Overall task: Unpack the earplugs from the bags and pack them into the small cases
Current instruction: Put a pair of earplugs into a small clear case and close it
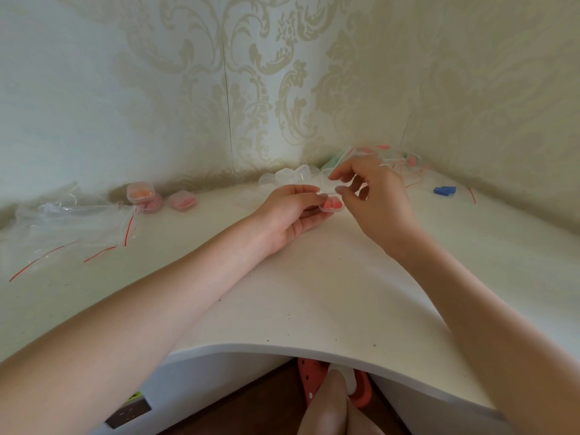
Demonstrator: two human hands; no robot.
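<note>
My left hand [292,211] holds a small clear case [332,205] with coral earplugs inside, fingers curled round it. My right hand [373,196] hovers just right of the case, thumb and forefinger at its clear lid. Whether the lid is pinched is hard to tell. A heap of empty clear cases [295,175] lies behind the hands. Three filled cases [157,196] with orange and pink earplugs stand at the back left. Bags of earplugs [398,158] lie in the back right corner.
Empty clear zip bags [72,221] with red strips are spread over the left of the white table [314,293]. Blue earplugs [444,190] lie loose at the right. Patterned walls close the table's back and right sides. Below the table edge, a foot in an orange sandal [332,387].
</note>
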